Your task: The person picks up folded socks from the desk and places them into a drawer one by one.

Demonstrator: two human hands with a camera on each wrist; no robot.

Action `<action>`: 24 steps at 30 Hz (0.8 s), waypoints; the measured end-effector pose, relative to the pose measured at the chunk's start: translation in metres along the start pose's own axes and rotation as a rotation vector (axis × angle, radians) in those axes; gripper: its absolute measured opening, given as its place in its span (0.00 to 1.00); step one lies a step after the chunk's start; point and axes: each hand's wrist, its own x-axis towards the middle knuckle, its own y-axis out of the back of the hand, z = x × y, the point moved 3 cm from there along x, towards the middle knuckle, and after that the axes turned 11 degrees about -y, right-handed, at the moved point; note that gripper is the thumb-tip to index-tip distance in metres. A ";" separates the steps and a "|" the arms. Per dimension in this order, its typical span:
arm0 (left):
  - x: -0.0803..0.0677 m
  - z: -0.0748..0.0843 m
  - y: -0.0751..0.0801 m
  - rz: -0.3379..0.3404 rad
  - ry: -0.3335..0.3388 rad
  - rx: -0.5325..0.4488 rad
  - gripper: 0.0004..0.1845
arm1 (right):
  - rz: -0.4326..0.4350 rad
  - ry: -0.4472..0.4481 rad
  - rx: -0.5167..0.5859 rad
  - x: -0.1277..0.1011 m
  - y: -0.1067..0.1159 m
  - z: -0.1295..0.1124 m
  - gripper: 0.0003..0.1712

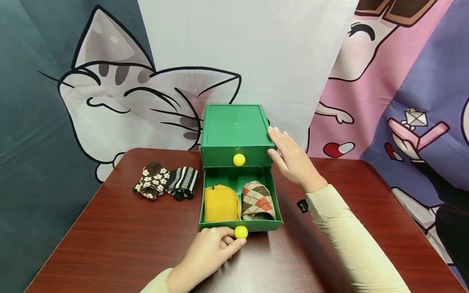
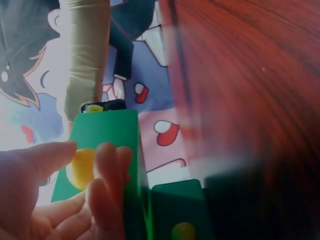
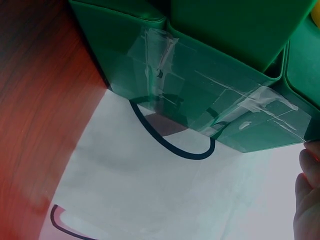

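Observation:
A green two-drawer box [image 1: 233,130] stands on the red-brown table [image 1: 110,244]. Its lower drawer [image 1: 239,224] is pulled out and holds a folded yellow sock [image 1: 221,202] and an argyle sock [image 1: 257,199]. My left hand [image 1: 210,252] pinches the yellow knob [image 1: 240,232] of that drawer; the left wrist view shows the knob [image 2: 82,167] between thumb and fingers. My right hand [image 1: 291,156] lies flat with straight fingers against the box's right side. The upper drawer with its yellow knob [image 1: 239,159] is closed. The right wrist view shows the box's taped back [image 3: 210,90].
Two folded socks lie left of the box: a flowered brown one [image 1: 151,180] and a striped black one [image 1: 182,182]. A cartoon cloth backdrop [image 1: 121,89] hangs right behind the table. A small black tag [image 1: 302,206] lies on the table near my right forearm.

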 end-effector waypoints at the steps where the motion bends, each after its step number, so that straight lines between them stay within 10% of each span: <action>1: 0.001 -0.001 -0.001 0.010 0.001 -0.024 0.15 | 0.001 0.002 0.000 0.000 0.000 0.000 0.33; 24: 0.042 -0.014 0.007 0.154 -0.047 0.104 0.14 | 0.036 0.030 0.016 0.000 0.000 -0.001 0.31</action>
